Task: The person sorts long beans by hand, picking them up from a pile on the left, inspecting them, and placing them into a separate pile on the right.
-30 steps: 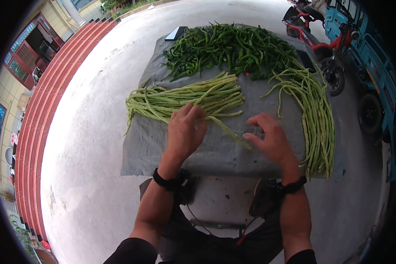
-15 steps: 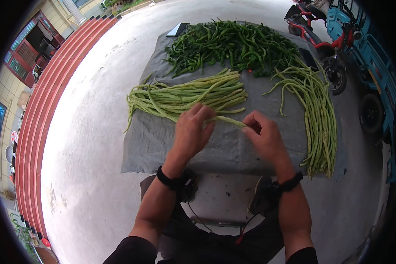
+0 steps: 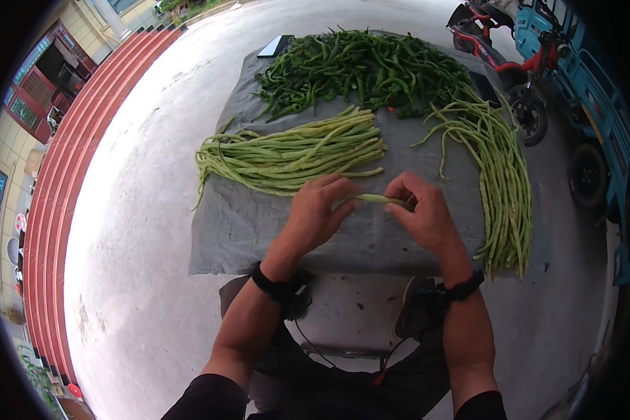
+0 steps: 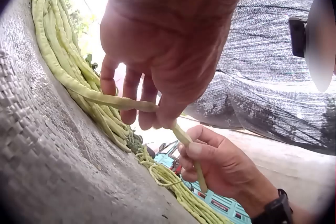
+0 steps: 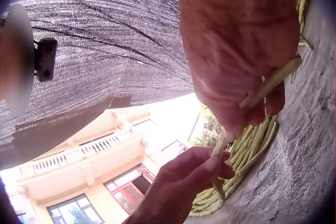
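Observation:
My left hand [image 3: 320, 212] pinches a long green bean [image 3: 372, 199] between thumb and fingers, close in front of the left pile. A short way along the same bean, my right hand [image 3: 427, 213] pinches it near its end. In the left wrist view the bean [image 4: 94, 96] runs back from the left fingers toward the pile, and its tip sticks out below the right hand [image 4: 223, 163]. The left pile of long beans [image 3: 294, 154] lies crosswise on the grey cloth [image 3: 259, 238]. Another bunch of long beans [image 3: 504, 196] stretches lengthwise along the right side.
A heap of green peppers [image 3: 364, 70] covers the cloth's far end. A phone-like flat thing [image 3: 274, 46] lies at the far left corner, a dark one [image 3: 484, 88] at right. Red steps [image 3: 84, 189] rise at left; a blue three-wheeler [image 3: 595, 105] stands at right.
My right hand has closed on the free end of the bean, which the left hand was holding earlier. Both hands have come nearer each other, with a shorter stretch of bean between them.

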`<state>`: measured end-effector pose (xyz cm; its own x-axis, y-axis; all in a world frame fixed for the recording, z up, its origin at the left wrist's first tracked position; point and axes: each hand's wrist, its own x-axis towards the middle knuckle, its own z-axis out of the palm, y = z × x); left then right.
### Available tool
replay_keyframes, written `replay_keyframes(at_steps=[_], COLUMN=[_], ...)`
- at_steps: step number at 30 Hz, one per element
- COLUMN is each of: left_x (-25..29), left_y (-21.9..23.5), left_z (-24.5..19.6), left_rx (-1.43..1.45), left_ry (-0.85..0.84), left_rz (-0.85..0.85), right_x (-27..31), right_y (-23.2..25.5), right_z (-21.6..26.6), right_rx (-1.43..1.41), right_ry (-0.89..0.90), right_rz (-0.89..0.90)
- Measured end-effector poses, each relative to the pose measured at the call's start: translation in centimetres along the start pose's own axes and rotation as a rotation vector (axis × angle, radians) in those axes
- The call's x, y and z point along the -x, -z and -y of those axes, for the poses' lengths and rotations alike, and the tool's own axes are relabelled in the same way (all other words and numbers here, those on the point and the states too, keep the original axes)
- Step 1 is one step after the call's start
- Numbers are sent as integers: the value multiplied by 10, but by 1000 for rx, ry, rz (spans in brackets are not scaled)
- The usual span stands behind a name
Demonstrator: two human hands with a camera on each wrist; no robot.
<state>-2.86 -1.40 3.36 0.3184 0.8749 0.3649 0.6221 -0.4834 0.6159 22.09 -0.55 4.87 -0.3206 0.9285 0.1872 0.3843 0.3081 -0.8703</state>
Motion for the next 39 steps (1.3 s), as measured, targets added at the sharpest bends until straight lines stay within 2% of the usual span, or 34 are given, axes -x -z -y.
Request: replay_keyframes(at_steps=[7,17,26,39], left_x=[0,1,1,2], left_y=[-4,-8,-12,-17], left_z=[2,2,-3,-4], left_rx=[-39,-35,-128,-83], left_ry=[-33,2,-69,-100], left_rz=[-8,-16,-44,-14], right_x=[1,1,1,1], right_y=[5,8,-1,-2], right_z=[-10,-11,-11,-12], right_rx=[55,56,121,158], right_ry=[47,48,102,143], right_rz=[33,59,64,74])
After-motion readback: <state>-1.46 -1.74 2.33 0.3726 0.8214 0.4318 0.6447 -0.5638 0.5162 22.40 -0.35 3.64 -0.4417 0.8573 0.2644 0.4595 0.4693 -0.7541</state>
